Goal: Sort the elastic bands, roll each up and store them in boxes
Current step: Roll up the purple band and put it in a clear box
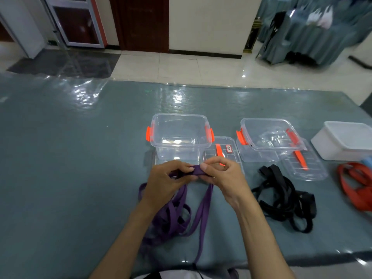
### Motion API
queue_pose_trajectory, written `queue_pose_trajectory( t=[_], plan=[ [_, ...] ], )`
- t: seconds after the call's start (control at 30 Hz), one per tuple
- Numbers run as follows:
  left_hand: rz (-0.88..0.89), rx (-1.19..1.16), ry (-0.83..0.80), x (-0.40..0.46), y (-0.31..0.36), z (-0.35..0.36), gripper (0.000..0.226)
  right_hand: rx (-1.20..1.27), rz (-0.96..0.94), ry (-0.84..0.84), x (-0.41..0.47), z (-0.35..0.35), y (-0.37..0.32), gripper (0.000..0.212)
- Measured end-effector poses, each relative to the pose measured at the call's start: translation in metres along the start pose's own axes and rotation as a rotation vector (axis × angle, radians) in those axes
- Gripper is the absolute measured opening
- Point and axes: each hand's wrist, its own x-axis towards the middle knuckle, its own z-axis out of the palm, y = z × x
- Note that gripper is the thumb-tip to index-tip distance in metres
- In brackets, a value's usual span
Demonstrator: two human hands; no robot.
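Purple elastic band (198, 210) pinched by left hand (167, 182) and right hand (220, 176) near counter's (70, 158) front edge. Risk judged: roll start slipping loose; trailing length snagging purple tangle.

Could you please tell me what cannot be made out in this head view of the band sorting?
- Purple band: how far its end is rolled, hidden by left hand and right hand.
- Red bands: blurred, cut off by the right edge; count unclear.
- White box: contents hidden by its opaque walls.
- Lid label: too small to read.
- Black bands: tangled; count unclear.
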Motion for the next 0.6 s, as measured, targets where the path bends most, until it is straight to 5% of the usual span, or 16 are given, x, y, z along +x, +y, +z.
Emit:
queue_pose_trajectory(
  t=[0.17, 0.4, 0.6],
  plan=[
    [0.075, -0.073, 0.157, -0.006, 0.017, 0.013, 0.022, 0.321, 0.142, -0.008, -0.010, 0.014, 0.010, 0.003],
    [-0.016, -0.142, 0.326, -0.024, 0.023, 0.033, 0.026, 0.211, 0.118, 0.059, -0.021, 0.023, 0.024, 0.030],
    [-0.056, -0.266, 0.151, -0.028, 0.017, 0.028, 0.032, 0.191, 0.080, 0.083, -0.027, 0.017, 0.027, 0.015]
  ],
)
